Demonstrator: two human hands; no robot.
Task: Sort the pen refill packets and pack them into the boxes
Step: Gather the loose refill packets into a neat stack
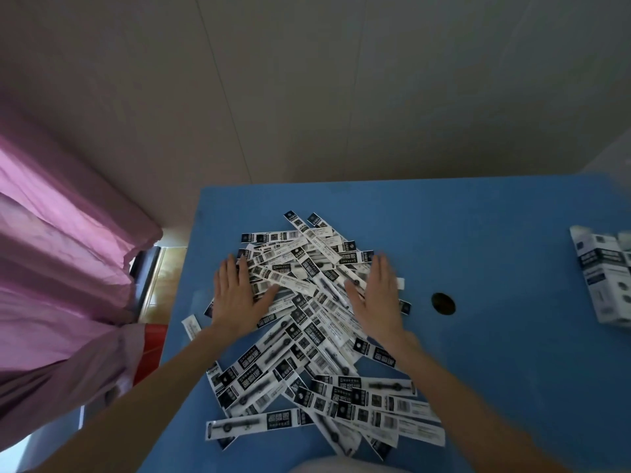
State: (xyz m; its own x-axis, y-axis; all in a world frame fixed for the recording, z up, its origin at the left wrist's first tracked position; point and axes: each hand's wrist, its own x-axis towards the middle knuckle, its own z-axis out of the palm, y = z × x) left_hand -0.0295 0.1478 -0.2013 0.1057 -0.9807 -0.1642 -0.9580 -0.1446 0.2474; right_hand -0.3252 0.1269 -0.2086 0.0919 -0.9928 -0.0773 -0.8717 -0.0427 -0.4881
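Observation:
A loose heap of black-and-white pen refill packets [309, 339] lies spread over the middle of the blue table [478, 233]. My left hand [237, 295] rests flat on the heap's left side, fingers apart, gripping nothing. On the right side of the heap my right hand [375, 298] lies flat too, palm down, fingers spread. White and black boxes [606, 278] stand at the table's right edge, partly cut off by the frame.
A round dark hole [443, 303] sits in the tabletop right of my right hand. A pink curtain [61, 254] hangs at the left, past the table's edge. A plain wall rises behind the table's far edge.

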